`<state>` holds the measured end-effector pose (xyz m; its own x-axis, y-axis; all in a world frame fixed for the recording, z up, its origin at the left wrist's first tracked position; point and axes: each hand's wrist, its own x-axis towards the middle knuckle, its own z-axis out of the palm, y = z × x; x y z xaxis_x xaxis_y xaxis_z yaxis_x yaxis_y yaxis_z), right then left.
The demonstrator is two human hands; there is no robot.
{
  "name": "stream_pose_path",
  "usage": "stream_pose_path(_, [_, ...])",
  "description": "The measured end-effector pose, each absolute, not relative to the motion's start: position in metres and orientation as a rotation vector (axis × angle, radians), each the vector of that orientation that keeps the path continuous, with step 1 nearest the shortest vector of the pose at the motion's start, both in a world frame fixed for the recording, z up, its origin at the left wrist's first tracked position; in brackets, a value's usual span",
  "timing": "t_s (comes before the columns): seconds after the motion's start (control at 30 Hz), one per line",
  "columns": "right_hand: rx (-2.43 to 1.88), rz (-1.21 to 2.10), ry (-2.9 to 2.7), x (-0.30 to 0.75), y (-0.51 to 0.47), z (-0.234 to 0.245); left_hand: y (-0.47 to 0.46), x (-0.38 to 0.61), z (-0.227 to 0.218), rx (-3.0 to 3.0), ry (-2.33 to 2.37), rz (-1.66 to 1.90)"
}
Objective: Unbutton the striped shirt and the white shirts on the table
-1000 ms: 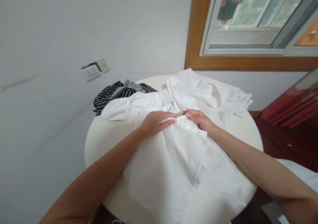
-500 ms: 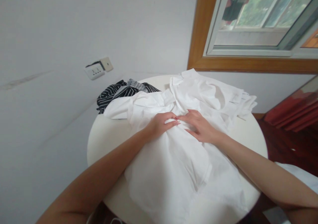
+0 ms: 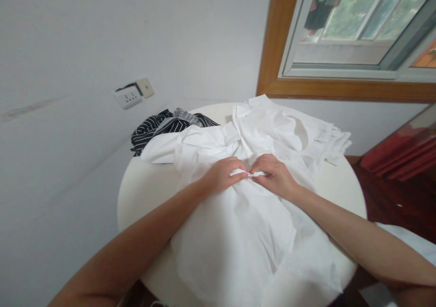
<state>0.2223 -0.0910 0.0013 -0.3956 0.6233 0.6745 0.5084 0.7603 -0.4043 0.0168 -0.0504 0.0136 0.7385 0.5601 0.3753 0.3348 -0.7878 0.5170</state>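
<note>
A white shirt [image 3: 235, 234] lies spread and wrinkled over a round white table, its near end reaching the table's front edge. Near the middle of the cloth, my left hand [image 3: 226, 174] pinches a fold of it between thumb and fingers. My right hand [image 3: 272, 174] grips the same fold from the other side, and the fingertips of both hands meet there. Whatever small detail sits between the fingertips is too small to make out. The sleeves and upper part of the shirt bunch up beyond my hands.
The round white table [image 3: 145, 193] stands against a pale wall. A black-and-white striped cloth [image 3: 160, 127] is heaped at its back left. On the wall is a power socket [image 3: 128, 96]. A wood-framed window [image 3: 340, 86] is at upper right, with a red curtain [image 3: 405, 155] below.
My right hand has gone from spread, loosely placed fingers to a closed pinch on the cloth. Both hands have shifted slightly nearer, raising a small fold of the shirt.
</note>
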Motion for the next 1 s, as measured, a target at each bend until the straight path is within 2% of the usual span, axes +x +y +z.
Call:
stream_pose_path(0.2, [-0.747, 0.381, -1.994, 0.221, -0.095, 0.006, -0.057, 0.017, 0.011, 2.704, 0.522, 0.952])
stream_pose_path(0.33, [-0.779, 0.494, -1.864, 0.219, -0.098, 0.002, -0.063, 0.021, 0.008, 2.549, 0.582, 1.08])
stream_pose_path(0.57, [-0.709, 0.215, -2.018, 0.224, -0.103, 0.002, -0.073, 0.035, 0.01, 2.035, 0.951, 1.01])
stream_pose_path(0.77, [-0.747, 0.1, -2.187, 0.223, -0.103, 0.002, -0.066, 0.031, 0.022, 2.016, 0.828, 0.855])
stream_pose_path(0.87, [-0.996, 0.235, -1.969, 0.225, -0.1, 0.005, -0.06, 0.016, 0.035, 2.127, 0.751, 0.748])
stream_pose_path(1.0, [-1.184, 0.687, -1.768, 0.237, -0.092, 0.011, -0.046, -0.012, 0.047, 2.322, 0.866, 0.534])
